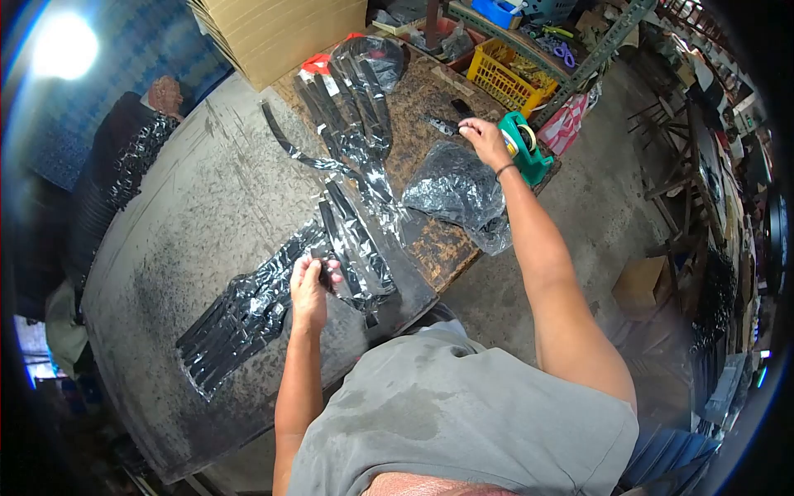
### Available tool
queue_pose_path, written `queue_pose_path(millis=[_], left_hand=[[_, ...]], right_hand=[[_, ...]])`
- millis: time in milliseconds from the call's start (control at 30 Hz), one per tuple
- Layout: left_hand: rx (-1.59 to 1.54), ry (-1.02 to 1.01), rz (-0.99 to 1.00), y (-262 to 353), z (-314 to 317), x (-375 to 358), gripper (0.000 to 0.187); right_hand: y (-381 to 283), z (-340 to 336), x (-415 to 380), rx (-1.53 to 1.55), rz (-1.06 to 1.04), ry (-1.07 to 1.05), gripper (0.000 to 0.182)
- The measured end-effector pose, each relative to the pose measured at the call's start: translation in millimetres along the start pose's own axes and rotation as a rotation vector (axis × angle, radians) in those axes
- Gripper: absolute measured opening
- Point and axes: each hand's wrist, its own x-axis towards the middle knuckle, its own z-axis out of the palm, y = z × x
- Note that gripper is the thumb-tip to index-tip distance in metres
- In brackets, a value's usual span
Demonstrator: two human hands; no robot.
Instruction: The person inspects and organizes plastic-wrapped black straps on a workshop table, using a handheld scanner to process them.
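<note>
The person wears a grey short-sleeved T-shirt [463, 413], which fills the lower middle of the frame. Its cloth is creased and carries darker damp-looking patches across the chest area. The sleeves end high on the upper arms, so both forearms are bare. A thin dark band [505, 169] circles the wrist of the right hand [484, 140], right of centre in the upper frame. The left hand [309, 291], near the centre, wears no glove, and neither does the right.

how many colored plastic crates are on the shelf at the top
3: a yellow crate beside the tape dispenser, a red crate left of it, a blue crate at the top edge. More may be hidden.
</note>
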Motion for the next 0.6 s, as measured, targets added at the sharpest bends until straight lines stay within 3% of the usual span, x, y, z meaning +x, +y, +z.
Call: queue_pose_path(millis=[167, 233, 300, 333, 400, 467, 500, 600], left_hand=[[0.018, 0.104, 0.018, 11, 6, -12, 0.013], [0.060, 0.130, 0.078, 17, 6, -15, 0.016], [0.101, 0.131, 0.132, 28, 11, -18, 0.022], [0.126, 0.114, 0.157, 32, 5, -17, 0.025], [0.174, 0.102, 0.177, 49, 12, -21, 0.024], [0.241, 0.051, 0.224, 60, 13, -21, 0.020], [0.246, 0.047, 0.222, 63, 15, -19, 0.020], [0.374, 0.034, 0.270, 65, 25, -12, 0.015]], right_hand=[[34, -10, 14, -0.212, -0.054, 0.179, 0.047], [22, -30, -14, -0.111, 0.053, 0.146, 0.037], [2, -48, -63, 0.029, 0.027, 0.204, 0.027], [-4, -53, -91, 0.075, 0.161, 0.278, 0.024], [39, -43, -146, 0.118, 0.265, 0.407, 0.019], [55, -30, -193, 0.075, 0.447, 0.250, 0.020], [67, -22, -210, 0.015, 0.442, 0.154, 0.028], [52, -7, -220, -0.169, 0.542, 0.004, 0.029]])
